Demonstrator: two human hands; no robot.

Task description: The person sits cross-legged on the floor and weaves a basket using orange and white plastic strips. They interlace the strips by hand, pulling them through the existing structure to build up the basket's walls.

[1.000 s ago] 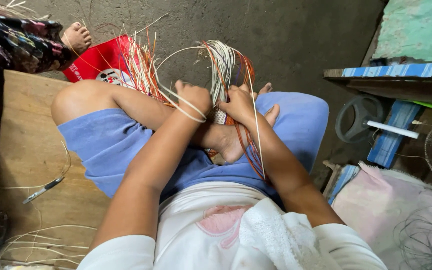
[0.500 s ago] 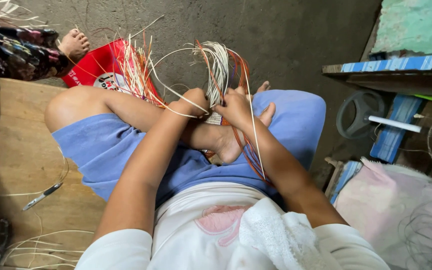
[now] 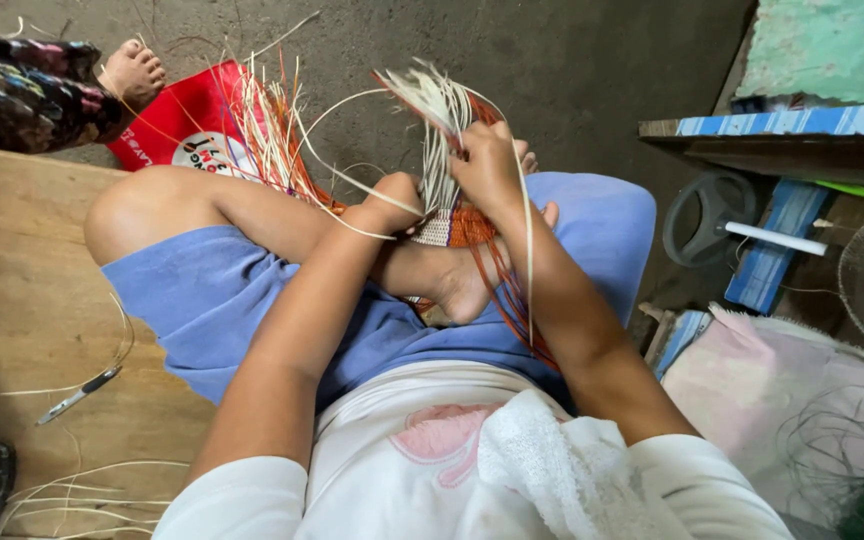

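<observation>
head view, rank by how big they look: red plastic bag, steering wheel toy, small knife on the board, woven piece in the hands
1. red plastic bag
2. steering wheel toy, though it lies farther off
3. woven piece, partly hidden
4. small knife

One flat red plastic package (image 3: 177, 125) lies on the grey floor, near the far edge of the wooden platform. It carries a round white label (image 3: 210, 155) with red and dark print.

Both forearms reach forward over the crossed legs, elbows bent and wrists close together. The left hand (image 3: 392, 200) is curled into a loose fist, knuckles up. The right hand (image 3: 487, 165) sits slightly higher and farther out, fingers apparently pinched closed, though they are partly hidden.
</observation>
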